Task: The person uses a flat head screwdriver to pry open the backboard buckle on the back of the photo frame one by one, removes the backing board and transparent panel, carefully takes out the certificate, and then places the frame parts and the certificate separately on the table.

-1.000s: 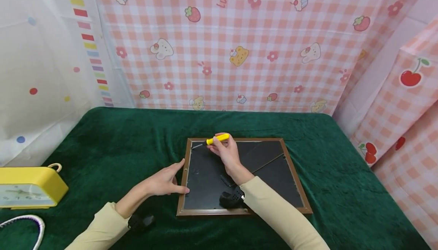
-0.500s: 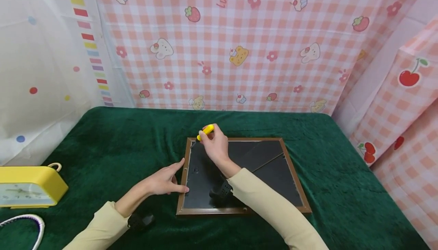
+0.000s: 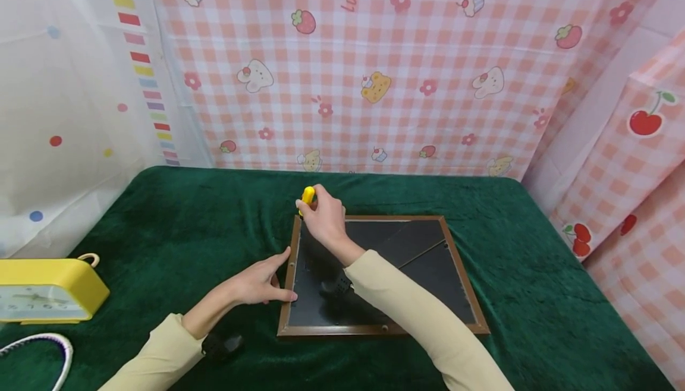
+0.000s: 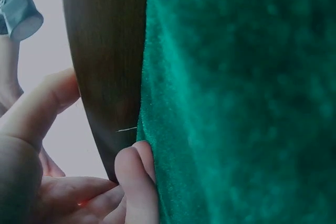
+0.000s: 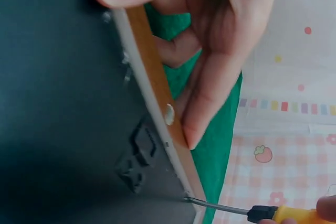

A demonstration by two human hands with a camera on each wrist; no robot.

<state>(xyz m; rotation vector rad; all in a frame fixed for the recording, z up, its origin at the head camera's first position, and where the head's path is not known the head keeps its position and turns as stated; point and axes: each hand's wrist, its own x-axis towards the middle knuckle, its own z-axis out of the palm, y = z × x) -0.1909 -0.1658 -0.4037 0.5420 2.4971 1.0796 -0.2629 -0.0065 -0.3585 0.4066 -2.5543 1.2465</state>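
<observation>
Working at the edge of a brown frame, laid back up on the green-covered bench, with the black back panel seated inside it. Holding a yellow-handled screwdriver in the right hand, fingers clamped on the handle, at the frame's far left corner. Touching, with the tip, the seam between panel and frame just beside that corner, as seen from the right wrist. Steadying the frame's left side with the left hand, thumb over the top, fingers against the outer side, so gripping the edge between them.

Probably prying or bending small fasteners along the seam, judging by the tip's place; cannot tell in which direction. Showing a few shiny bits along the frame's left inner edge, too blurred to say whether bent up or pressed flat. Cannot confirm any side of the frame as finished. Seems partway at best, with the panel not lifted out. Left to do, by this reading: finish the corner, check the frame's other sides, then perhaps free the panel.
</observation>
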